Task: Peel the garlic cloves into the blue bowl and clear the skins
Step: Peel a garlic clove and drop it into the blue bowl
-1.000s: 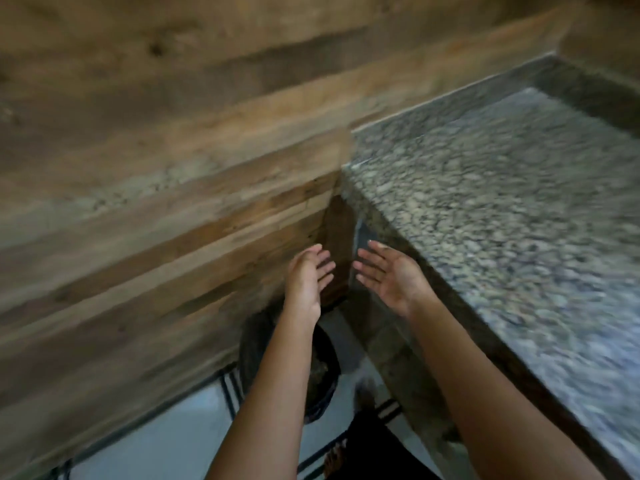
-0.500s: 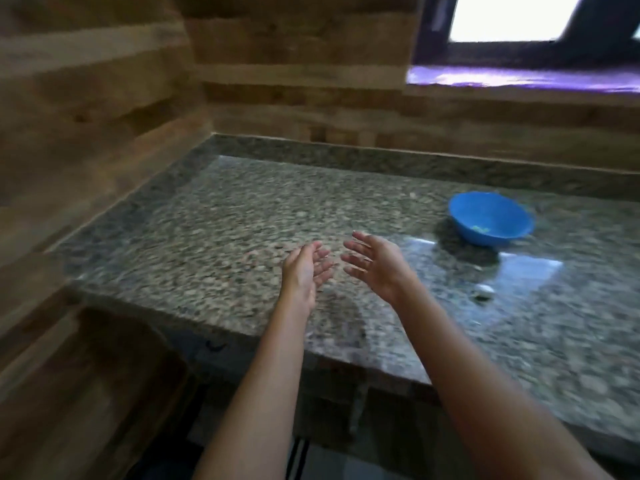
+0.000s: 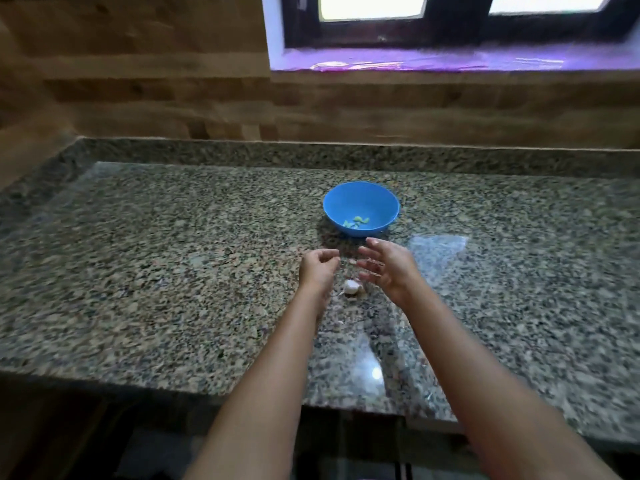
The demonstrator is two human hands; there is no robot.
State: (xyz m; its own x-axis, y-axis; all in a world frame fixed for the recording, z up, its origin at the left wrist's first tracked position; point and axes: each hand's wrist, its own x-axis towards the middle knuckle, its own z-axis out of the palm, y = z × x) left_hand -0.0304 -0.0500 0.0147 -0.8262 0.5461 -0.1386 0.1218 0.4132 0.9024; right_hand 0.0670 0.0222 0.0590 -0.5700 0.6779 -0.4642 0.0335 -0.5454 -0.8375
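Observation:
A blue bowl (image 3: 361, 207) stands on the granite counter (image 3: 173, 271), with a few pale peeled garlic cloves (image 3: 356, 221) at its bottom. In front of the bowl lies a whitish piece of garlic (image 3: 352, 287) with its skin on. My left hand (image 3: 318, 270) hovers just left of it, fingers loosely curled and holding nothing. My right hand (image 3: 388, 268) is held just right of it, fingers spread and relaxed, palm facing left. Both hands are above the counter, apart from the garlic.
A wooden plank wall (image 3: 138, 81) runs behind and to the left of the counter. A window (image 3: 450, 19) with a purple-lit sill (image 3: 450, 62) sits above the back wall. The counter's front edge (image 3: 173, 386) is close to me.
The view swung right from the wall and floor at the counter's left end onto the counter. Both empty hands now sit over the garlic near the bowl. My left fingers have curled a little.

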